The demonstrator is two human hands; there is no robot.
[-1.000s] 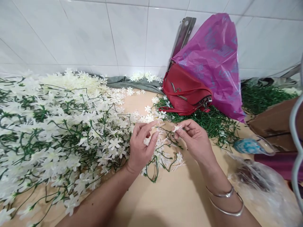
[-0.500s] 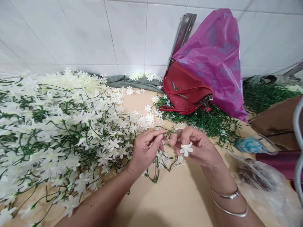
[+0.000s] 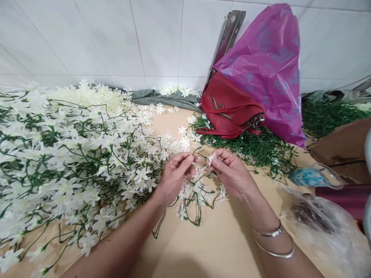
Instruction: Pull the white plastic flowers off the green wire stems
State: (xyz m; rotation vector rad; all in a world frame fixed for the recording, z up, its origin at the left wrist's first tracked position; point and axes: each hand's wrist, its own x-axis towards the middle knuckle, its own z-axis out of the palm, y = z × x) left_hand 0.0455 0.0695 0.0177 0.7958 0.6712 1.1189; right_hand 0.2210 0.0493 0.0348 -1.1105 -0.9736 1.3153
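Observation:
Over the table's middle, my left hand (image 3: pixel 176 175) is closed, thumb pressed against the fingers. A thin green stem (image 3: pixel 198 153) shows at its fingertips; the exact grip on it is partly hidden. My right hand (image 3: pixel 232 172) pinches a small white artificial flower (image 3: pixel 211 158) between thumb and forefinger, just right of that stem. Beneath both hands lies a loose bunch of white flowers on looped green stems (image 3: pixel 193 210). A big heap of similar white flowers (image 3: pixel 72 154) spreads on the left, close beside my left hand.
A red handbag (image 3: pixel 232 112) rests on a pile of green stems (image 3: pixel 261 146), with a pink plastic bag (image 3: pixel 269 73) behind it. To the right are a cardboard box (image 3: pixel 342 143), a blue-patterned item (image 3: pixel 307 176) and a clear plastic bag (image 3: pixel 333 231). A tiled wall (image 3: pixel 156 38) stands behind.
My right hand has moved slightly left and up, turning the flower from below its fingers to its fingertips near the stem. My left hand has shifted a little up.

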